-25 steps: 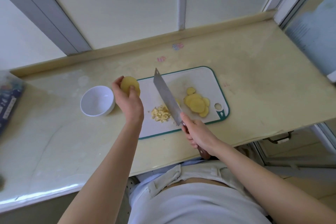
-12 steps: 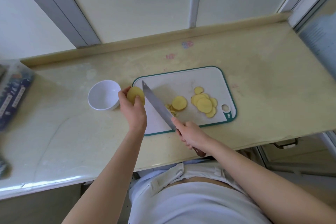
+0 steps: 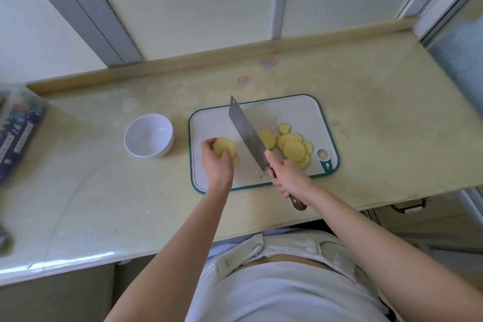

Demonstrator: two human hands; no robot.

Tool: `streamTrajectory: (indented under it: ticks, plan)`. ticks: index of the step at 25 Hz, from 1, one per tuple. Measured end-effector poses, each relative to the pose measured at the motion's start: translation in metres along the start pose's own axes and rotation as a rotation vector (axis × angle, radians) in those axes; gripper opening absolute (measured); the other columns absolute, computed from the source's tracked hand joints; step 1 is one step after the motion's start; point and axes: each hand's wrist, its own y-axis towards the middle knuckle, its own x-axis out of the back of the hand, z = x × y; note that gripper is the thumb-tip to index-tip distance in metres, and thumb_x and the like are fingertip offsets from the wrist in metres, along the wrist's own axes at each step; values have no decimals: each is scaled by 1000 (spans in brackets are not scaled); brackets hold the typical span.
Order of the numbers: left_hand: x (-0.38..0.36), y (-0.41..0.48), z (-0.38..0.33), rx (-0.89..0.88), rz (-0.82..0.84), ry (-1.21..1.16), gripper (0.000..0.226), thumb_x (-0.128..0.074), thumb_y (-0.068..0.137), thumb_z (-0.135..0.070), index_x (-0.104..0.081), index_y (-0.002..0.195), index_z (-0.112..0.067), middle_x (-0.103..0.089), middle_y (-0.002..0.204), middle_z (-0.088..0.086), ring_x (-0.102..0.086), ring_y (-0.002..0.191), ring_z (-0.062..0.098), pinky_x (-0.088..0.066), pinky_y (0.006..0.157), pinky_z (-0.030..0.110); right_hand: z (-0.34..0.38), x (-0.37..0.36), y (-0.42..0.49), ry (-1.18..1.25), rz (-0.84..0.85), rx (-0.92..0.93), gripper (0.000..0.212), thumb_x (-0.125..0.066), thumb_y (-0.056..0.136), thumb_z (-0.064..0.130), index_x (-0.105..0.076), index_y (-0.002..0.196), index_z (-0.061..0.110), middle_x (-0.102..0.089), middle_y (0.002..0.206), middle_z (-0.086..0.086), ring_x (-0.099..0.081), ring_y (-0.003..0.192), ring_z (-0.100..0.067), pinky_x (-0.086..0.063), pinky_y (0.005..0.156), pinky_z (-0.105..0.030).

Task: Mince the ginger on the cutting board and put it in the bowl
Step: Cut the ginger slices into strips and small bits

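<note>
A white cutting board (image 3: 295, 110) with a green rim lies on the counter. My left hand (image 3: 217, 165) holds a few round yellow ginger slices (image 3: 224, 147) over the board's left part. My right hand (image 3: 287, 178) grips the brown handle of a cleaver (image 3: 247, 133), its blade slanting across the board's middle. Several more ginger slices (image 3: 292, 148) lie in a heap on the board's right side. No minced pile shows on the board; the blade and my hands may hide it. The white bowl (image 3: 149, 134) stands left of the board and looks empty.
The beige counter (image 3: 379, 112) ends in a raised back ledge below window frames. A blue-patterned box (image 3: 15, 136) sits at the far left edge. The counter's front edge runs just below my hands, with my white clothing underneath.
My left hand has moved right with the slices, from beside the bowl onto the board. The cleaver has swung further onto the board. The minced pile seen earlier is out of sight.
</note>
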Motion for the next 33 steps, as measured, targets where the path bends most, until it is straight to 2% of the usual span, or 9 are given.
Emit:
streamTrajectory:
  ticks: [3,5,8,11,14,19,25,30,33]
  plan:
    - [-9,4,6,10,110,62,34,-47,90,-2,-44,123,-8,-51,119,7,-49,101,18,-39,84,24,-1,-4,-2,20,-3,3,53,-37,98,58,-34,63,18,-26,49,4,-21,40,-12,-20,39,-18]
    - [-8,8,13,-65,181,206,39,-50,90,-4,-43,129,-7,-48,128,9,-47,114,21,-37,92,24,-3,-4,-4,33,2,-2,53,-37,98,58,-34,63,18,-26,50,3,-21,40,-12,-20,39,-19]
    - [2,14,21,-228,275,469,64,-61,87,-15,-30,142,-10,-33,145,6,-29,132,24,-27,106,29,-5,-4,-7,33,7,3,52,-37,98,57,-34,64,18,-26,50,4,-22,41,-12,-20,39,-20]
    - [13,22,24,-395,428,784,90,-71,79,-25,-15,148,-18,-19,154,-3,-20,135,26,-23,109,35,-6,-5,-9,40,-5,13,51,-38,99,56,-37,65,17,-28,48,5,-23,40,-11,-22,39,-20]
    - [15,28,19,-451,502,966,92,-74,77,-30,-17,148,-18,-28,149,1,-26,131,27,-28,106,36,-6,-9,-9,63,-11,13,51,-39,99,56,-38,65,17,-28,47,6,-23,39,-10,-21,39,-20]
    - [13,21,16,-385,427,906,75,-73,79,-23,-31,140,-10,-38,134,10,-35,124,27,-33,102,34,-10,-15,-9,65,-25,21,51,-40,98,56,-35,66,17,-27,49,4,-22,41,-12,-20,41,-22]
    - [12,13,19,-290,413,704,83,-70,81,-12,-20,147,-10,-30,138,10,-41,123,27,-33,102,29,-13,-27,-9,-44,-37,58,55,-38,98,57,-35,61,17,-30,46,6,-26,35,-10,-25,36,-17]
    - [16,11,23,-335,392,708,75,-70,81,-16,-30,144,-10,-38,134,8,-48,116,27,-41,98,34,-14,-28,-6,-104,-49,64,55,-37,97,60,-33,62,17,-30,50,2,-26,35,-11,-25,36,-18]
    - [15,7,25,-337,361,685,73,-70,82,-16,-30,144,-10,-39,133,8,-47,117,26,-39,97,32,-13,-28,-5,-102,-42,70,56,-36,97,60,-31,61,18,-28,50,3,-25,34,-11,-25,36,-18]
